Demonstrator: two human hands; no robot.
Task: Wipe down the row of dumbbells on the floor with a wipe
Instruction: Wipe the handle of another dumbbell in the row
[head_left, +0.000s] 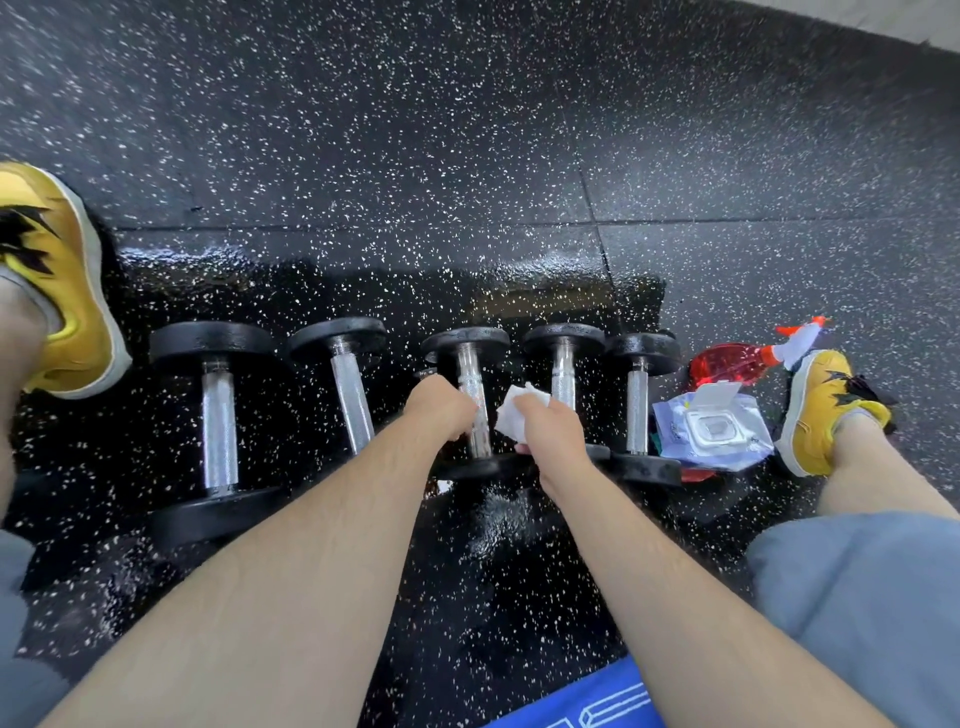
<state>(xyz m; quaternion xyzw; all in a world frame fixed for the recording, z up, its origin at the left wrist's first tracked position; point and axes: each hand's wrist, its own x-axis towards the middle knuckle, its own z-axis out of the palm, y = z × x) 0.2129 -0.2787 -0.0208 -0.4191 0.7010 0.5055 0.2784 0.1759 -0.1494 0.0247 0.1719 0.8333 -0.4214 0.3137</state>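
The middle dumbbell (471, 376) is gripped at its handle by the left hand (439, 409), fingers curled round it. A crumpled wipe (511, 410) is held in the curled right hand (550, 434), just right of that handle.

floor (467, 130): black, densely flecked with white; darker and glossier around the dumbbells
dumbbells (465, 340): black heads, silver handles
wipe (511, 410): white
wipe pack (670, 421), right of the dumbbells: pale blue, white flip lid
spray bottle (727, 364), right of the dumbbells: translucent red, white head, orange-red nozzle
shoes (67, 291), at either end of the dumbbells: yellow, black jagged markings, pale grey soles
shorts (872, 582): grey
mat (587, 701), nearer than the dumbbells: blue, white line pattern
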